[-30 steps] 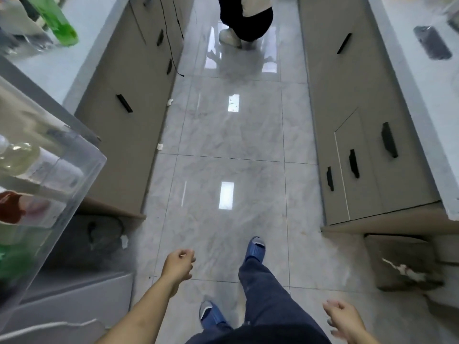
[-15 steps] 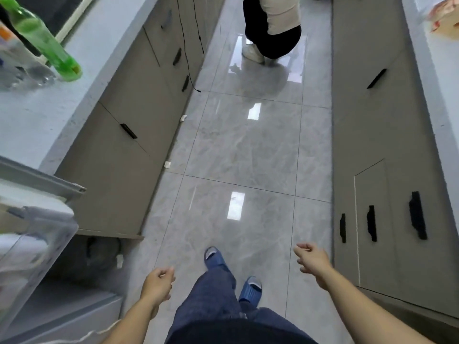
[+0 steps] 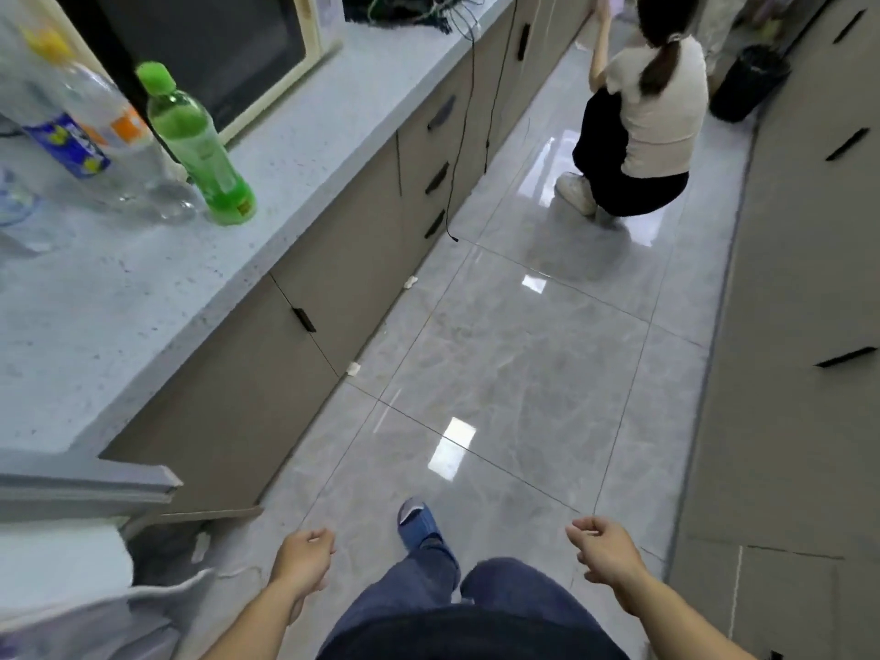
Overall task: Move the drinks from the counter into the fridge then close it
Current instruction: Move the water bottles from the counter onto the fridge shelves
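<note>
A green bottle [image 3: 197, 145] with a green cap stands upright on the pale speckled counter [image 3: 119, 288] at the left. Beside it, further left, are clear bottles, one with an orange label [image 3: 126, 135] and one with a blue label [image 3: 66, 142]. The open fridge door [image 3: 81, 488] juts in at the lower left. My left hand [image 3: 305, 562] hangs low over the floor, fingers loosely curled, holding nothing. My right hand [image 3: 602, 550] hangs the same way, empty, to the right of my legs.
A microwave [image 3: 209, 45] sits at the back of the counter. A person [image 3: 643, 111] crouches in the aisle ahead beside a black bin [image 3: 745, 83]. Cabinets line both sides of the glossy tiled floor [image 3: 500, 373], and cables hang down the left cabinet fronts.
The view has swung up and left, away from the fridge door shelf, bringing the counter bottles closer. Both empty hands have risen slightly as I step along the aisle.
</note>
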`<state>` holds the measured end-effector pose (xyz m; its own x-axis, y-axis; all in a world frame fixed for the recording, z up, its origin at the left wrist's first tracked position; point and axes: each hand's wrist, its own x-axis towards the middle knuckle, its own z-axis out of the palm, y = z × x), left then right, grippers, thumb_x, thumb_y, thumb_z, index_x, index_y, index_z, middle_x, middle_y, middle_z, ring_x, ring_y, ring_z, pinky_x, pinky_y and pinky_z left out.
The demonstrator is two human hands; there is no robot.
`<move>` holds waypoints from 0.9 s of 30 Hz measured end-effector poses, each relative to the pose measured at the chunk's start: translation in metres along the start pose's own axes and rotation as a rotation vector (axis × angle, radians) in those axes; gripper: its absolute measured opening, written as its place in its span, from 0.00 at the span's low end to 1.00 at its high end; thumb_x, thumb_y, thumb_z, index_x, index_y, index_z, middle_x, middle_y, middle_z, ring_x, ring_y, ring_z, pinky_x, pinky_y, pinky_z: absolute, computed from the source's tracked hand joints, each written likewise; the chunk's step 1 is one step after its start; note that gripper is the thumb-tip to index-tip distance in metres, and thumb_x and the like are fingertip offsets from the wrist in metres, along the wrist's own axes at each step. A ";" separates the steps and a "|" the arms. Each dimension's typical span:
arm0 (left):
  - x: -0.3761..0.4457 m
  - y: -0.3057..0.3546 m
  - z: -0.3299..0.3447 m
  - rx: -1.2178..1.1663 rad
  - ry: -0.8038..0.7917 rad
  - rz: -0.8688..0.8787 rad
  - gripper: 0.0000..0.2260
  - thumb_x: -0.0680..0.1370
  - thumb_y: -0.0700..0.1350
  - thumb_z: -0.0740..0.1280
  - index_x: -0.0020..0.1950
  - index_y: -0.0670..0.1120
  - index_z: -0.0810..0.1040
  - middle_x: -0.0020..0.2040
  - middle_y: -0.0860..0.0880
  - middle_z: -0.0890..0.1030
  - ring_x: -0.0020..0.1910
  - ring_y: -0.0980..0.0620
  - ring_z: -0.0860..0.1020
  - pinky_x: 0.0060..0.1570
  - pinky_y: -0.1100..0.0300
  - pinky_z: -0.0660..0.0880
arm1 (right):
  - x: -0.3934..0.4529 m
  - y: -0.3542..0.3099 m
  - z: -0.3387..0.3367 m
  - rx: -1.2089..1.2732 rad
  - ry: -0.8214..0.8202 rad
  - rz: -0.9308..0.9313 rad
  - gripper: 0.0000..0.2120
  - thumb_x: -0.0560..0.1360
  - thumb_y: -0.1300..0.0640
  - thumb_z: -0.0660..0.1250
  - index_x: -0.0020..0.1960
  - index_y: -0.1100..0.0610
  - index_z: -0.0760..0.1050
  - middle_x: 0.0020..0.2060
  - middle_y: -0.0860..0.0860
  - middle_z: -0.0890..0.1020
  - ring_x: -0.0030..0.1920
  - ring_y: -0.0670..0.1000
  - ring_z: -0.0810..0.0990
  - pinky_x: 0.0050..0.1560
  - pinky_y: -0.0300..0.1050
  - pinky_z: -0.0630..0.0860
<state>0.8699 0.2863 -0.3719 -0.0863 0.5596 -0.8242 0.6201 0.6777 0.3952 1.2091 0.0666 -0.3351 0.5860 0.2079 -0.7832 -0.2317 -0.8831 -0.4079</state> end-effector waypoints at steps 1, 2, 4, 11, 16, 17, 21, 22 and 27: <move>0.004 0.019 0.002 -0.033 -0.011 0.027 0.09 0.81 0.45 0.63 0.47 0.42 0.79 0.45 0.43 0.81 0.40 0.47 0.76 0.37 0.60 0.73 | 0.009 -0.014 -0.004 -0.018 -0.007 -0.003 0.04 0.77 0.57 0.67 0.49 0.58 0.76 0.33 0.54 0.76 0.34 0.53 0.72 0.33 0.44 0.71; 0.007 0.037 0.003 -0.063 -0.019 0.051 0.09 0.81 0.46 0.63 0.48 0.43 0.79 0.45 0.45 0.81 0.40 0.48 0.76 0.37 0.60 0.73 | 0.018 -0.028 -0.008 -0.036 -0.014 -0.005 0.05 0.77 0.57 0.68 0.48 0.59 0.76 0.32 0.54 0.75 0.33 0.53 0.71 0.32 0.43 0.69; 0.011 0.065 0.002 -0.112 -0.018 0.073 0.09 0.81 0.48 0.63 0.50 0.45 0.79 0.46 0.47 0.81 0.43 0.50 0.78 0.38 0.61 0.74 | 0.033 -0.055 -0.013 -0.079 -0.027 -0.005 0.05 0.76 0.58 0.68 0.45 0.59 0.76 0.32 0.54 0.74 0.33 0.53 0.70 0.32 0.42 0.68; 0.025 0.125 0.000 -0.303 0.072 0.045 0.08 0.81 0.50 0.63 0.52 0.48 0.78 0.48 0.49 0.82 0.46 0.50 0.79 0.43 0.58 0.78 | 0.099 -0.157 -0.013 -0.288 -0.071 -0.071 0.05 0.76 0.60 0.71 0.45 0.62 0.77 0.29 0.55 0.75 0.30 0.54 0.71 0.30 0.41 0.70; 0.014 0.128 0.003 -0.385 0.242 -0.074 0.11 0.81 0.53 0.63 0.47 0.48 0.77 0.46 0.50 0.82 0.45 0.51 0.80 0.42 0.56 0.80 | 0.146 -0.246 0.007 -0.474 -0.186 -0.156 0.05 0.75 0.60 0.71 0.46 0.61 0.77 0.30 0.57 0.76 0.29 0.54 0.72 0.28 0.40 0.70; 0.011 0.126 0.005 -0.403 0.271 -0.105 0.12 0.81 0.54 0.63 0.47 0.47 0.78 0.45 0.49 0.82 0.44 0.49 0.80 0.42 0.55 0.80 | 0.154 -0.266 0.015 -0.521 -0.218 -0.185 0.05 0.75 0.60 0.71 0.45 0.61 0.77 0.29 0.56 0.75 0.28 0.53 0.71 0.26 0.39 0.69; 0.005 0.121 0.018 -0.474 0.359 -0.255 0.14 0.81 0.53 0.62 0.49 0.44 0.79 0.44 0.46 0.81 0.41 0.46 0.79 0.38 0.56 0.78 | 0.170 -0.347 0.063 -0.660 -0.375 -0.379 0.06 0.75 0.61 0.70 0.40 0.60 0.75 0.24 0.52 0.73 0.25 0.52 0.68 0.26 0.37 0.64; 0.002 0.122 0.022 -0.518 0.384 -0.289 0.14 0.81 0.53 0.62 0.51 0.43 0.79 0.45 0.46 0.80 0.41 0.46 0.79 0.36 0.58 0.77 | 0.168 -0.369 0.078 -0.700 -0.423 -0.426 0.04 0.75 0.61 0.70 0.43 0.60 0.77 0.24 0.50 0.74 0.26 0.52 0.70 0.28 0.38 0.65; -0.012 0.138 0.026 -0.655 0.531 -0.336 0.10 0.80 0.48 0.64 0.49 0.42 0.81 0.44 0.42 0.82 0.43 0.43 0.81 0.43 0.55 0.78 | 0.116 -0.435 0.137 -0.804 -0.619 -0.618 0.02 0.76 0.59 0.68 0.45 0.56 0.78 0.35 0.50 0.78 0.36 0.50 0.76 0.39 0.43 0.74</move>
<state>0.9766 0.3606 -0.3186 -0.6315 0.3198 -0.7063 -0.0563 0.8896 0.4532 1.2712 0.5326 -0.3128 -0.0990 0.6641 -0.7411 0.6421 -0.5263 -0.5574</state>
